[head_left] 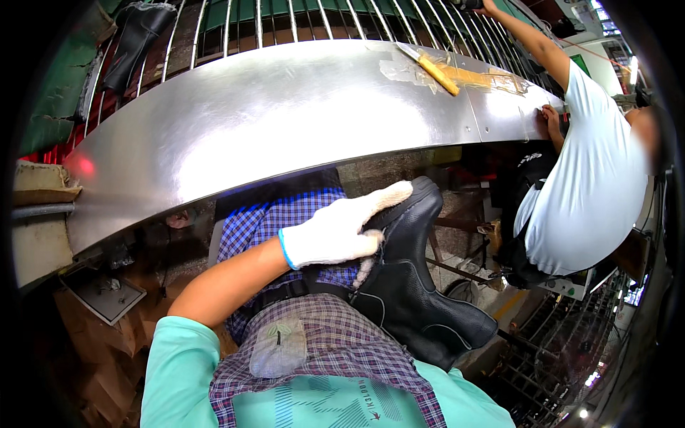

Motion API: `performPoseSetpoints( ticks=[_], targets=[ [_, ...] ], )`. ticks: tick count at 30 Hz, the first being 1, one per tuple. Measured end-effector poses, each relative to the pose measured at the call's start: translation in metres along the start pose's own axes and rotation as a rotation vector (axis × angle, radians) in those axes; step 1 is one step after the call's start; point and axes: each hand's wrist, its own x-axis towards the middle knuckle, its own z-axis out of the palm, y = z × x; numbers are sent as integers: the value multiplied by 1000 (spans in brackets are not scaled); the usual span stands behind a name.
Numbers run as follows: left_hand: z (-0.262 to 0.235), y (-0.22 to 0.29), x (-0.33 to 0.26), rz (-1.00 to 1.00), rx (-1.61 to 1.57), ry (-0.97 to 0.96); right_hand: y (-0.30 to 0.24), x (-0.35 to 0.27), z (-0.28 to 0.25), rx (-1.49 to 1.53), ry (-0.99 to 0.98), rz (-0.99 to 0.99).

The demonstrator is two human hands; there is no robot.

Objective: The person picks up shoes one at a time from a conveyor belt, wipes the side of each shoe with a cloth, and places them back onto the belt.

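Observation:
My left hand (342, 228), in a white knit glove with a blue cuff, lies along the upper part of a black leather boot (417, 292) and grips it. The boot is held against my checked apron (335, 342), its sole edge turned to the right. A bit of white shows under the glove at the boot's opening; I cannot tell what it is. My right hand is out of sight.
A curved shiny metal cover (271, 114) spans the view above the boot, with a yellow-handled tool (437, 73) on taped plastic. Behind it stands a wire rack (321, 18) with a dark boot (139, 43). At right, a person in a white shirt (592, 178) reaches up; a wire cart (564, 364) stands below.

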Motion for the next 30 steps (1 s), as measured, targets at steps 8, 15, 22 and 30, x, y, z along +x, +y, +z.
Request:
performPoseSetpoints(
  ticks=[8,15,22,30],
  targets=[
    [14,34,-12,-261,-118,-9,4,-10,3,3,25,-19],
    [40,2,-17,-19,105,127,6,-16,6,9,39,-30],
    [52,-10,-38,-126,-13,165,10,-19,8,13,44,-45],
    [46,-2,-47,-142,68,119,13,-23,11,15,46,-64]
  ],
)
